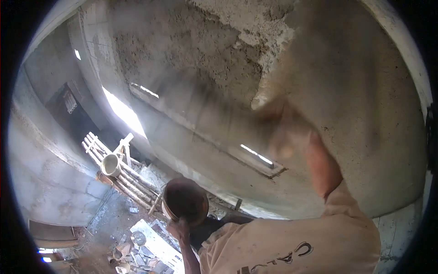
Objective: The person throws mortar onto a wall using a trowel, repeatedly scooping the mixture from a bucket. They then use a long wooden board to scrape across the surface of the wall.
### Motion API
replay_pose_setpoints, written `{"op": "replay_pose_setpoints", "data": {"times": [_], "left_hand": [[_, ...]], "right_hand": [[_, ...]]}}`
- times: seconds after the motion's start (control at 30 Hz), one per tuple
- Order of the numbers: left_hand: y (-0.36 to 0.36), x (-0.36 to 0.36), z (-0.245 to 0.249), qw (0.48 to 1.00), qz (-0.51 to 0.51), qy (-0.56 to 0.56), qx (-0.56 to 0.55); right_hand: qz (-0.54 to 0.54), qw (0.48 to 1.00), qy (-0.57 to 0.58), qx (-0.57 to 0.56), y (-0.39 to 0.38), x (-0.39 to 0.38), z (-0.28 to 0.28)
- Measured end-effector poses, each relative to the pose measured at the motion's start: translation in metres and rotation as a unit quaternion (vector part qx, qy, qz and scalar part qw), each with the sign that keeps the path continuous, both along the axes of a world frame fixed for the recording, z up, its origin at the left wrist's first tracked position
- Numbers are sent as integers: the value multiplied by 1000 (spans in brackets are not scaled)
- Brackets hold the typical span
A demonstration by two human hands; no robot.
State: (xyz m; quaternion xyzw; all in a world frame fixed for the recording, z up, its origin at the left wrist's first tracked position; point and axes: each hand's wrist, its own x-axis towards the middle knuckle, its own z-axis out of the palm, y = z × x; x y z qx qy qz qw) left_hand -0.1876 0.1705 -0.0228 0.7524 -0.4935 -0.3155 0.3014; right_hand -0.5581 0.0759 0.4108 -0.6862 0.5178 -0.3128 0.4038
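A dark bucket (185,201) hangs at the lower middle of the head view, its mouth facing me. My left hand (178,228) grips it at the lower rim. My right arm stretches up toward the wall (365,114), and my right hand (285,121) is badly smeared by motion. A dark blurred streak runs from it to the left; I cannot make out what it is or whether the hand holds something. Rough wet-looking mortar (219,55) covers the upper wall, beside a paler bare patch (273,41).
Wooden poles (137,185) form a scaffold at left, with another bucket (110,165) on it. Rubble (146,255) and a pale board (157,242) lie on the floor below. A narrow slot (256,155) opens in the wall under my right arm.
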Motion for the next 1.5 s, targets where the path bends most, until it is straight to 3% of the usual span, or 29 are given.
{"op": "replay_pose_setpoints", "data": {"times": [0.07,0.1,0.13,0.17,0.2,0.27,0.37,0.43,0.53,0.57,0.63,0.7,0.8,0.9,1.0,1.07,1.17,1.2,1.23,1.27,1.33,1.37,1.43,1.47,1.5], "left_hand": [[18,13,-12,1000,-14,-10,-15],[19,23,-24,999,-27,-30,-32],[11,11,-35,998,-29,-30,-56],[5,5,-8,998,6,42,47],[-1,-9,45,994,54,66,73],[-2,-8,34,998,23,56,26],[-8,-7,17,993,16,79,91],[-7,-12,24,994,5,58,88],[-1,-14,3,996,-15,25,86],[1,-13,-9,996,-19,13,87],[-1,-18,17,995,-30,29,95],[1,-19,18,993,-35,50,105],[4,-12,-4,991,-42,57,113],[-1,-10,4,991,-47,41,116],[-1,-14,19,993,-30,50,104],[3,-14,8,996,-28,8,86],[11,-12,-15,994,-4,52,101],[11,-12,-9,994,-12,36,106],[12,-12,3,994,-20,19,110],[11,-11,9,993,-29,2,116],[13,-8,0,991,-18,35,124],[17,-4,-1,990,-16,49,133],[11,-1,18,993,-57,2,101],[5,-3,9,996,-55,-37,63],[17,21,-56,951,-220,-200,84]], "right_hand": [[-333,943,17,-1,5,-46,5],[-434,899,28,-52,21,-66,22],[-438,892,41,-106,46,-74,46],[-361,919,68,-145,64,-77,87],[-297,936,84,-167,85,-78,104],[-346,913,180,-116,104,-65,95],[-306,884,352,45,90,-52,73],[-253,900,345,86,69,-50,39],[-258,887,378,66,47,-49,24],[-302,880,364,46,47,-45,33],[-381,861,336,9,50,-30,65],[-390,852,343,-70,61,-27,84],[-415,808,410,-84,68,-30,97],[-317,746,577,-106,63,-36,74],[-150,726,631,-231,63,-22,51],[-76,809,518,-269,63,1,37],[103,894,352,-257,55,33,25],[138,915,294,-238,48,42,19],[148,955,212,-143,38,37,9],[143,980,127,-47,27,32,-1],[-23,990,82,112,-27,5,-38],[-153,972,151,92,-48,4,-50],[-159,974,157,32,-53,4,-51],[-113,979,170,13,-62,9,-51],[-64,983,170,20,-57,20,-64]]}}
